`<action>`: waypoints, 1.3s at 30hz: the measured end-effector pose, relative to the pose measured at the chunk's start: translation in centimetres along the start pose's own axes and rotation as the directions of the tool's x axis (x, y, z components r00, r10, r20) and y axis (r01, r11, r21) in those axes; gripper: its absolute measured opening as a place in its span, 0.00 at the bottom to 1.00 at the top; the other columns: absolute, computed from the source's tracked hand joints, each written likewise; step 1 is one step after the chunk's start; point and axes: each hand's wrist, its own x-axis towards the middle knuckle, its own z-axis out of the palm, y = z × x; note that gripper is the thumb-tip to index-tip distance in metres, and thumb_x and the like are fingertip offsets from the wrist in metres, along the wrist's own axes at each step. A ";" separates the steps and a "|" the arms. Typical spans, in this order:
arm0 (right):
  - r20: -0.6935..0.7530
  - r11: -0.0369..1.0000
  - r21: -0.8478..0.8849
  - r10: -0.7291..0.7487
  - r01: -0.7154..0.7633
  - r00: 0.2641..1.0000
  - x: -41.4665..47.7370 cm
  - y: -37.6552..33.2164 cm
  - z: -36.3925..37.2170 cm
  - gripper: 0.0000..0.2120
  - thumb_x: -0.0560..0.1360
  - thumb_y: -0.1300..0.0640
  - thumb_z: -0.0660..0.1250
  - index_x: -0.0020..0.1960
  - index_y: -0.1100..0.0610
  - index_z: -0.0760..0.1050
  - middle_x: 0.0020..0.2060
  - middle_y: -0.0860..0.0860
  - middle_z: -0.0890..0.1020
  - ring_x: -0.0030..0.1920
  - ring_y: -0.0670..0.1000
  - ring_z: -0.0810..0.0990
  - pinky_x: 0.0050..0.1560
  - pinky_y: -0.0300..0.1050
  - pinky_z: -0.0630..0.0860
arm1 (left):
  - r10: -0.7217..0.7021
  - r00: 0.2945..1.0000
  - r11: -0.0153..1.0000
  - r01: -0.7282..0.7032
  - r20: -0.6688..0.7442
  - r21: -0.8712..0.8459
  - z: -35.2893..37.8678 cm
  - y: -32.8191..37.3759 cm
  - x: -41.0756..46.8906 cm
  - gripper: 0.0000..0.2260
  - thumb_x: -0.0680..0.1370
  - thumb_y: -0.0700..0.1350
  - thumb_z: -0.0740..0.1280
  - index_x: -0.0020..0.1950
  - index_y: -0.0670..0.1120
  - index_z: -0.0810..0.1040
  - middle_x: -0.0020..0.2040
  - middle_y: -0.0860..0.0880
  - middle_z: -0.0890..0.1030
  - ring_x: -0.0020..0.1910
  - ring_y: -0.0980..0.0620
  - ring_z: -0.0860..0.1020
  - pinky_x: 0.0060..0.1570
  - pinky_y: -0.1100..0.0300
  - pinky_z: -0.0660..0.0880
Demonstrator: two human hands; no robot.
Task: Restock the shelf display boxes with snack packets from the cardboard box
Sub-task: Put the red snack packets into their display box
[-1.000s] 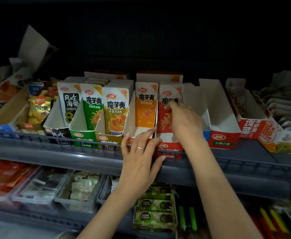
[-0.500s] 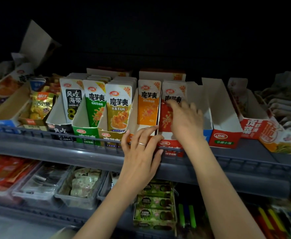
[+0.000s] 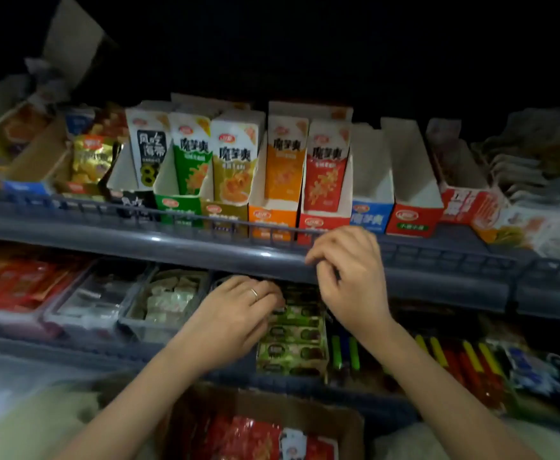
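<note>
Only the head view shows this, and it is dim and smeared. The cardboard box [image 3: 341, 418] sits low in front of the person, open, with red packets [image 3: 252, 436] lying inside. No packet is in either hand as far as I can see.

The right hand [image 3: 348, 277] hangs released in front of the shelf rail [image 3: 172, 247], fingers loosely curled with nothing in them. The left hand [image 3: 239, 313] is lower, over the green packs [image 3: 292, 353] on the shelf beneath. Its fingertips are hidden, so I cannot tell whether it grips anything.

Up on the shelf the red display box [image 3: 321, 224] holds upright packets. The blue box [image 3: 368, 217] beside it and the next box [image 3: 414, 220] look empty.

What worries me:
- The flavours look alike in this light, so a red packet could easily go into the blue box.
- A packet pushed in over the rail could catch the rail, or tip the standing row backward.
- The left hand is close enough to the green packs to drag one out on its way to the cardboard box.
</note>
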 end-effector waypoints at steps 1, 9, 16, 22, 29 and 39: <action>0.071 0.999 0.039 -0.012 0.009 0.997 -1.8 -0.7 0.3 0.08 0.71 0.65 0.62 0.37 0.58 0.78 0.38 0.50 0.79 0.46 0.48 0.74 0.53 0.37 0.64 | 0.006 0.997 1.000 -0.005 0.083 -0.004 0.0 0.6 -1.5 0.08 0.74 0.43 0.60 0.50 0.46 0.76 0.48 0.49 0.79 0.44 0.50 0.77 0.49 0.59 0.70; 0.734 0.862 0.177 0.206 -0.475 0.647 -18.9 -4.5 6.5 0.11 0.71 0.63 0.59 0.37 0.56 0.79 0.38 0.47 0.79 0.43 0.43 0.75 0.48 0.39 0.69 | -0.184 0.818 0.968 0.247 0.546 -0.044 1.1 3.1 -16.2 0.13 0.71 0.48 0.57 0.44 0.50 0.80 0.41 0.53 0.81 0.37 0.53 0.80 0.36 0.63 0.75; 0.955 0.692 -0.148 0.285 -0.707 0.079 -31.9 -4.8 11.1 0.12 0.73 0.72 0.62 0.50 0.61 0.80 0.52 0.56 0.79 0.54 0.55 0.78 0.58 0.54 0.74 | -0.242 0.629 0.892 0.444 0.739 -0.086 2.4 4.5 -24.1 0.19 0.73 0.50 0.53 0.50 0.46 0.81 0.46 0.46 0.83 0.43 0.44 0.81 0.42 0.52 0.78; 0.842 0.699 -0.515 0.521 -0.496 -0.140 -36.3 -6.8 13.0 0.26 0.73 0.69 0.62 0.71 0.62 0.61 0.73 0.58 0.56 0.72 0.60 0.59 0.67 0.50 0.66 | -0.267 0.641 0.865 0.488 0.720 -0.114 2.8 4.1 -25.0 0.10 0.75 0.38 0.64 0.54 0.44 0.80 0.51 0.44 0.82 0.48 0.42 0.80 0.44 0.53 0.76; 0.837 0.743 -0.545 0.504 -0.388 -0.213 -36.5 -9.2 14.4 0.47 0.71 0.75 0.59 0.76 0.53 0.34 0.75 0.51 0.34 0.73 0.60 0.59 0.56 0.53 0.76 | -0.233 0.659 0.861 0.482 0.715 -0.164 4.2 3.9 -24.6 0.11 0.77 0.41 0.62 0.58 0.47 0.78 0.53 0.46 0.81 0.48 0.46 0.80 0.46 0.52 0.77; 0.776 0.750 -0.616 0.630 -0.242 -0.026 -38.4 -8.6 15.2 0.37 0.75 0.69 0.60 0.77 0.58 0.44 0.75 0.57 0.54 0.62 0.58 0.72 0.50 0.48 0.75 | -0.208 0.633 0.874 0.463 0.746 -0.150 5.0 4.6 -24.7 0.13 0.79 0.43 0.60 0.62 0.47 0.76 0.53 0.46 0.81 0.49 0.47 0.79 0.44 0.58 0.73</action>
